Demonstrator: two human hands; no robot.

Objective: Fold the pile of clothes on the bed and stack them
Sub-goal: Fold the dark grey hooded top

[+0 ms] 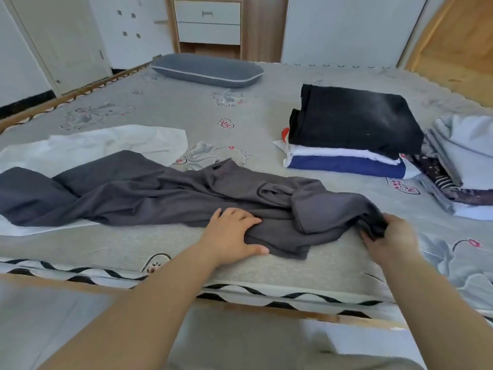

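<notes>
A dark grey garment (149, 193) lies spread and rumpled across the near part of the bed (160, 108). My left hand (232, 233) grips a bunched fold near its lower middle. My right hand (389, 239) pinches its crumpled right end near the bed's front edge. Under the garment's left part lies a white garment (106, 142), unfolded. A stack of folded clothes (352, 134), black on top with white and blue below, stands at the middle right.
A heap of grey and patterned clothes (458, 166) lies at the right edge. A grey pillow (208, 70) sits at the far side. The wooden bed frame (266, 308) runs along the front. Drawers (208, 22) stand against the back wall.
</notes>
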